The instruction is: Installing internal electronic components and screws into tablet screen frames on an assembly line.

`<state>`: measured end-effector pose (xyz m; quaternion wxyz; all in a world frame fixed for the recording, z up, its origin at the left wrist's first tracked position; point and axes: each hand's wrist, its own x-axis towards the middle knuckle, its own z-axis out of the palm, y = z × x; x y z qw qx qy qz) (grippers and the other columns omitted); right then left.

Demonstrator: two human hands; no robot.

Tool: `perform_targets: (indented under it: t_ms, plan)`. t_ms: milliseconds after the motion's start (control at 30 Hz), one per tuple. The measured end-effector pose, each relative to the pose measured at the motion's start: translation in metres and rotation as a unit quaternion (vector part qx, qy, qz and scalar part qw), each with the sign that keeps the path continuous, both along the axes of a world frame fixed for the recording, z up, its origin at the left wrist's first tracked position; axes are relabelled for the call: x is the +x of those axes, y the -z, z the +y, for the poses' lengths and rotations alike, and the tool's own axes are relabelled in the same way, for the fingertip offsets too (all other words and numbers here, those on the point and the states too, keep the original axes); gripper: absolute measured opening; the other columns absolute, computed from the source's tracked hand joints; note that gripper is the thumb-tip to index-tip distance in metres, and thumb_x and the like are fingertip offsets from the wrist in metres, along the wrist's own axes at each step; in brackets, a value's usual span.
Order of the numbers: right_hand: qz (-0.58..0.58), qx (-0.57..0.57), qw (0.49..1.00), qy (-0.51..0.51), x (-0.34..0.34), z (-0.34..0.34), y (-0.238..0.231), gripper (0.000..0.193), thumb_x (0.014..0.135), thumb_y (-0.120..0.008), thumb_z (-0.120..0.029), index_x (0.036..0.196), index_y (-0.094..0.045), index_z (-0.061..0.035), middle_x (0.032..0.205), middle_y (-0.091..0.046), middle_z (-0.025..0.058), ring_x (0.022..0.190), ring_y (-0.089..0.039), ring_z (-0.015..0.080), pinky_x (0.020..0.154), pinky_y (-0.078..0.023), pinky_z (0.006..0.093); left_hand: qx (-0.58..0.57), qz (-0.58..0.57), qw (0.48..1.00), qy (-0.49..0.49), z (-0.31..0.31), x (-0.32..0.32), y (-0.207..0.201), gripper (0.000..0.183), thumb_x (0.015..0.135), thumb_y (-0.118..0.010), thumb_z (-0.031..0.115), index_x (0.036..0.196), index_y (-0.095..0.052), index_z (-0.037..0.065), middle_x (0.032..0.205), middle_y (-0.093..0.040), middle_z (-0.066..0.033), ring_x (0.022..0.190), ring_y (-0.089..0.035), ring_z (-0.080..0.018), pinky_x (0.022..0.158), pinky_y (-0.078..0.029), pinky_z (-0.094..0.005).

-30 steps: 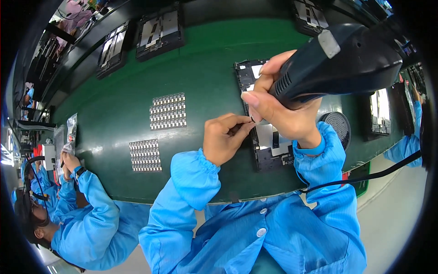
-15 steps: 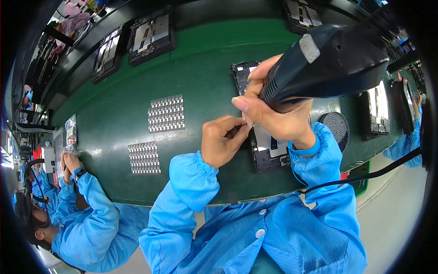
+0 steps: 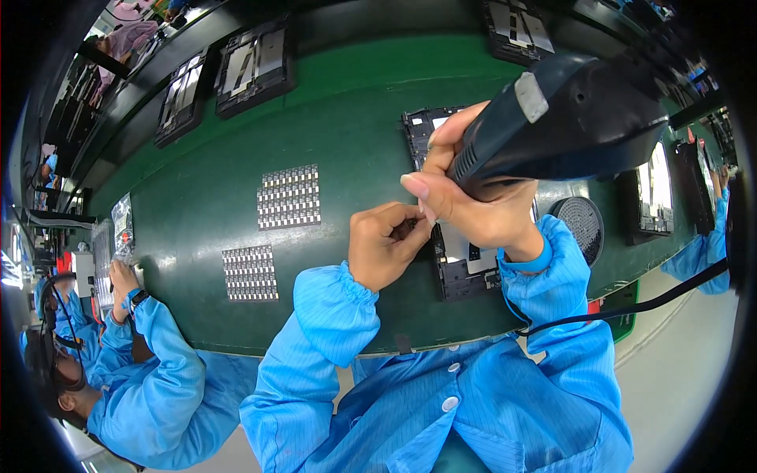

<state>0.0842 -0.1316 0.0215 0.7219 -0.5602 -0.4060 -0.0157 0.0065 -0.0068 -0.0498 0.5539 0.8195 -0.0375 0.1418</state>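
Observation:
My right hand (image 3: 489, 209) is closed round a bulky, dark handheld device (image 3: 564, 126) with side vents and a pale patch on its body. The device hides much of that hand. Touching its fingertips, my left hand (image 3: 386, 244) is pinched; what it holds, if anything, is too small or hidden. Beneath both hands lies an opened flat electronic unit (image 3: 461, 284) with a black frame and silvery inner parts, largely covered. To the left, two sheets of small black-and-white labels, an upper sheet (image 3: 289, 197) and a lower sheet (image 3: 250, 273), lie flat on the green bench (image 3: 339, 118).
A round black dish (image 3: 581, 225) stands right of my wrist. Similar units rest at the back left (image 3: 256, 67), back right (image 3: 518, 31) and right (image 3: 654, 193). A black cable (image 3: 631, 307) crosses the front edge. At left, a co-worker's hand (image 3: 122, 280) is near a plastic bag (image 3: 123, 225).
The dark device has shifted slightly left and down in the picture. Both my hands stay almost in place, fingertips together. The co-worker's hand at left has moved a little.

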Motion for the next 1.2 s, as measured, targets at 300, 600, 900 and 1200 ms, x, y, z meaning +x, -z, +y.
perform_targets:
  t_ms: [300,600,900,1200]
  plan:
    - [-0.017,-0.02,0.998,0.059,0.015,-0.007,-0.004,0.036,0.076,-0.067,0.01,0.104,-0.046,0.0011,0.061,-0.058,0.0065,0.051,-0.056,0.0094,0.046,-0.044,0.0212,-0.225,0.221,0.947,-0.056,0.032,0.003,0.003,0.018,0.081,-0.067,0.003,0.096,-0.064,-0.007,0.083,-0.069,-0.0106,0.066,-0.065,-0.0129,0.056,-0.052,-0.0219]
    - [0.094,0.0,0.993,0.076,0.031,0.001,0.013,0.03,0.076,-0.068,0.008,0.1,-0.051,0.0034,0.061,-0.059,0.0052,0.049,-0.056,0.0097,0.046,-0.044,0.0222,-0.242,0.233,0.942,-0.028,0.037,0.034,-0.014,0.02,0.084,-0.065,0.004,0.099,-0.062,-0.008,0.088,-0.067,-0.0142,0.073,-0.067,-0.0169,0.062,-0.054,-0.0226]
    - [0.051,-0.006,0.993,0.107,0.032,-0.006,0.003,0.031,0.076,-0.067,0.009,0.101,-0.05,0.0025,0.061,-0.059,0.0063,0.048,-0.055,0.0116,0.046,-0.045,0.0241,-0.227,0.249,0.941,0.033,0.025,0.056,-0.015,0.015,0.081,-0.069,0.006,0.09,-0.064,-0.005,0.076,-0.065,-0.0081,0.059,-0.061,-0.0103,0.053,-0.051,-0.0213]
    - [0.048,0.003,0.996,0.076,0.027,0.005,0.0,0.033,0.076,-0.066,0.011,0.102,-0.049,0.0023,0.062,-0.058,0.0068,0.049,-0.056,0.0115,0.046,-0.045,0.0238,-0.154,0.178,0.971,0.041,0.024,0.064,0.008,0.013,0.077,-0.072,0.005,0.081,-0.065,-0.006,0.071,-0.065,-0.0074,0.055,-0.059,-0.0086,0.049,-0.049,-0.0211]
